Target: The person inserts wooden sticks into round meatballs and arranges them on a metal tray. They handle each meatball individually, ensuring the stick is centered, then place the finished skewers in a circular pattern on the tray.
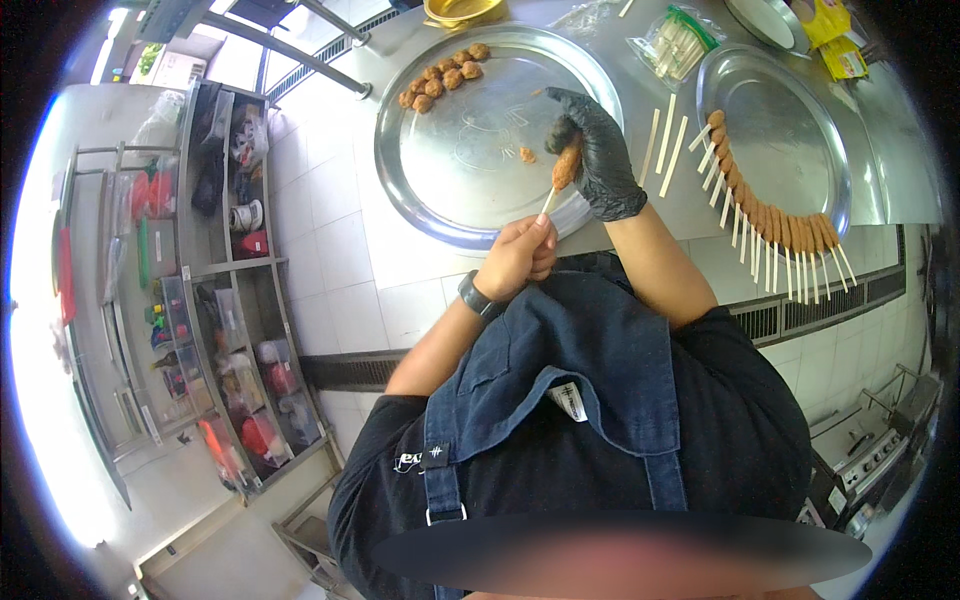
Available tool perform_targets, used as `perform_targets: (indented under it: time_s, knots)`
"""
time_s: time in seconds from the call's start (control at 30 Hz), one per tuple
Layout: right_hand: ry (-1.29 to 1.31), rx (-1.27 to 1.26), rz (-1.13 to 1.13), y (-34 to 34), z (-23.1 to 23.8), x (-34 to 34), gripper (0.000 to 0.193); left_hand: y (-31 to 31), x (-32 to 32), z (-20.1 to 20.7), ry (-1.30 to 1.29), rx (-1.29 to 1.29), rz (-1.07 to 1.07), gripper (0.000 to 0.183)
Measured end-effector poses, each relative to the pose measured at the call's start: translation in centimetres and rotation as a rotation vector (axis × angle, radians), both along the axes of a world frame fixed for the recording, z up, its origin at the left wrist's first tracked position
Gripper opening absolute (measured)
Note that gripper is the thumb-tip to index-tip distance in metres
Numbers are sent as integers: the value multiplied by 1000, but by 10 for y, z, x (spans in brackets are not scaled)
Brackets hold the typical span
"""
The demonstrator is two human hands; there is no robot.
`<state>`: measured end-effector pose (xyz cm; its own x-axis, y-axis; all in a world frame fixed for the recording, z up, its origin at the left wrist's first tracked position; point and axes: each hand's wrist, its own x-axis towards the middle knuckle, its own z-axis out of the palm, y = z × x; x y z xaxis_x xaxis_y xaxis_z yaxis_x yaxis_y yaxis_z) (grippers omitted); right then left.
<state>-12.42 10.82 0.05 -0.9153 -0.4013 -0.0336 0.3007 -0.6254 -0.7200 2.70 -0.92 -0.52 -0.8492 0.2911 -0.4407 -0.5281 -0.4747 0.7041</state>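
Note:
My left hand [517, 255], bare with a dark band on its wrist, is closed around the lower end of a flat wooden stick. Orange-brown ground meat [567, 167] surrounds the stick's upper part. Against that meat my right hand [602, 165], in a black glove, curls its thumb and fingers, with the index finger stretched out. Both hands are at the near right edge of a large round metal tray [455, 165]. Several meat balls [440, 78] sit together at its far left, and a small meat scrap [527, 155] lies near the glove.
A second metal tray [840, 130] on the right bears a curved row of meat skewers [775, 218], sticks pointing outward. Loose wooden sticks [673, 157] lie between the trays. Behind are a bag of sticks [680, 45], a golden bowl [463, 10] and yellow packets [835, 40]. Shelving [225, 270] stands left.

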Motion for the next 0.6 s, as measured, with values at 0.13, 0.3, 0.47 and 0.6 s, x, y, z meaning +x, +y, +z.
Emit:
perform_targets:
  time_s: [0.13,0.3,0.47,0.6]
  knots:
    - [-15,-102,37,-16,-4,8,32,-17,8,-2,-26,190,11,35]
    - [706,425,102,-29,9,2,53,-51,22,2,-32,396,-23,38]
    - [942,576,220,-62,17,17,77,-93,49,3,-30,492,-36,39]
    - [799,438,162,-98,19,45,75,-129,72,4,-4,507,-42,38]
